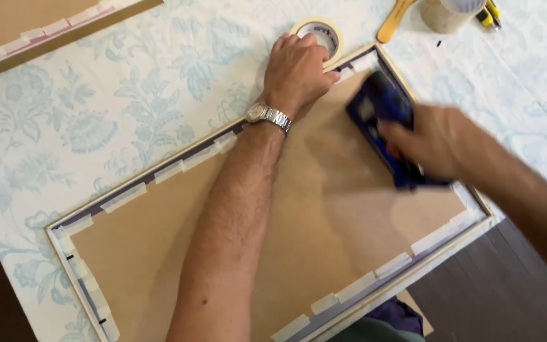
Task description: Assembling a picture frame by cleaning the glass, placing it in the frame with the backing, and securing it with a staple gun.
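A blue stapler-like tool (384,120) is sitting over the far right corner of a picture frame (406,269) that is lying face down on the table. The right hand (435,142) is wrapping closed around the tool's near end, and both are blurring, so the exact hold of the fingers is hard to make out. The tool's far end is lying just beside the frame's far right rail.

The left hand (295,69) is pressing down flat, fingers curled slightly, on the frame's far edge, just left of the tool; it is gripping nothing. A metal wristwatch (268,116) is showing on that wrist, and the forearm is stretching across the brown backing board (159,253) that is filling the frame. Short strips of pale masking tape (125,196) are running along the board's edges on every side.

Just beyond the left hand's fingers, a roll of masking tape (321,31) is lying flat on the pale cloth with a blue flower pattern (96,120). Farther right, a yellowish wooden handle (392,22) and a pale round container (446,14) are resting at the far edge. Another taped board (39,28) is lying at the far left.
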